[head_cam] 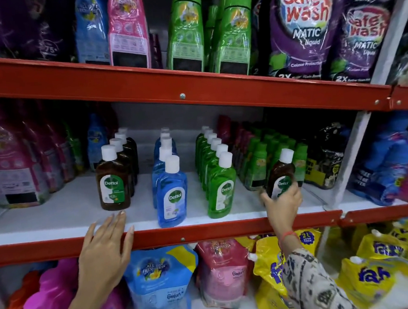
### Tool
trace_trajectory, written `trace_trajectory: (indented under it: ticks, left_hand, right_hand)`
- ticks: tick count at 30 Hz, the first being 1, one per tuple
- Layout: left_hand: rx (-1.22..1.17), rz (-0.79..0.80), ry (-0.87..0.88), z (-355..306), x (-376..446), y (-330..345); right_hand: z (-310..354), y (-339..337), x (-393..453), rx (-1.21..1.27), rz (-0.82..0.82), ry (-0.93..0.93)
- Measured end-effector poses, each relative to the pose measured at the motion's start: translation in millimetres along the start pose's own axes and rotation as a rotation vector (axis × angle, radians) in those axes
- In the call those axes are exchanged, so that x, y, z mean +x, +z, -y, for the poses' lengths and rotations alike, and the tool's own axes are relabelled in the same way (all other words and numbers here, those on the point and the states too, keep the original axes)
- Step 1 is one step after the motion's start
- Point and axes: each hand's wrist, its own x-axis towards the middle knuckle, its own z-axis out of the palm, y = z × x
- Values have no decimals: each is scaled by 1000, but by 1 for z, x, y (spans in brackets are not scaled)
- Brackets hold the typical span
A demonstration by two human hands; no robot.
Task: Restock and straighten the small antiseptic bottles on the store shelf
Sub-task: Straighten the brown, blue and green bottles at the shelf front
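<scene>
Gripping small brown bottle (280, 173) by its base – rt hand (283, 203) wrapped underneath – lt hand (106, 248) spread, empty.

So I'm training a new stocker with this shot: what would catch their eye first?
Probably the three neat files of white-capped bottles on the middle shelf: brown bottles left, blue bottles centre, green bottles right. Next, the right hand gripping a small brown bottle right of the green file, while the left hand rests open on the red shelf edge.

Small brown white-capped bottle (280, 173): base hidden by right hand (283, 203).
Rear brown bottles (126, 144): labels blocked.
Purple pouches (11, 30): cropped, blurred.
</scene>
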Motion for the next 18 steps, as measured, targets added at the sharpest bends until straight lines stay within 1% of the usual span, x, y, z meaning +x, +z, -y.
trace_trajectory:
  ticks: [9,14,18]
  left_hand:
    - [-1,-24,-13,-4,-1,1]
    - [1,-2,-8,-2,0,-2]
    - [19,58,23,3,-2,-6]
  right_hand:
    - [0,-1,23,43,-44,80]
    - [20,-8,5,86,-47,35]
    - [54,-12,-31,168,-70,-63]
